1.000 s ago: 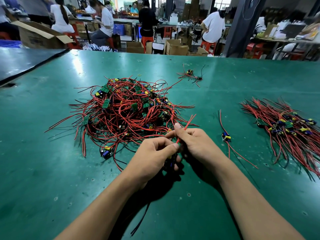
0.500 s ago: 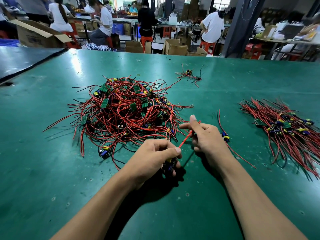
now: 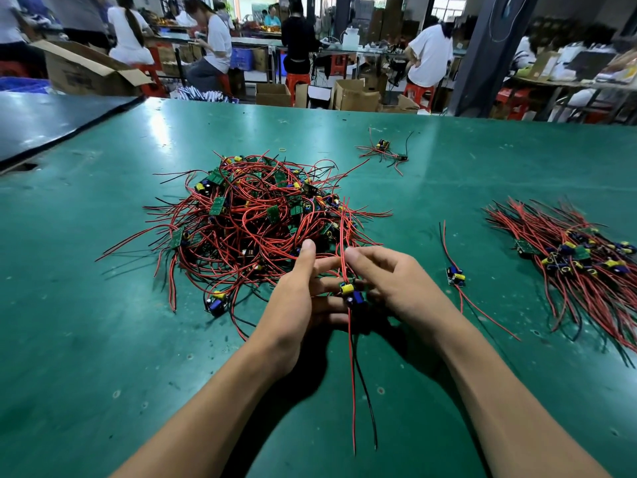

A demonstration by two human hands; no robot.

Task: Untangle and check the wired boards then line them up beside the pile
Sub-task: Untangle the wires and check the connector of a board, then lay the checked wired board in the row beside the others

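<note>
Small green red-wired board (image 3: 351, 294): left hand (image 3: 293, 301) cradles it straight-fingered, right hand (image 3: 400, 288) pinches it; tangled red-wire pile (image 3: 255, 219) just beyond, green tabletop (image 3: 86, 339) stretching wide left

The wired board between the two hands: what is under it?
The left hand's straight fingers lie under the wired board, and its red and black wires hang down over the green table. The board's underside and the table beneath the hands are hidden.
</note>
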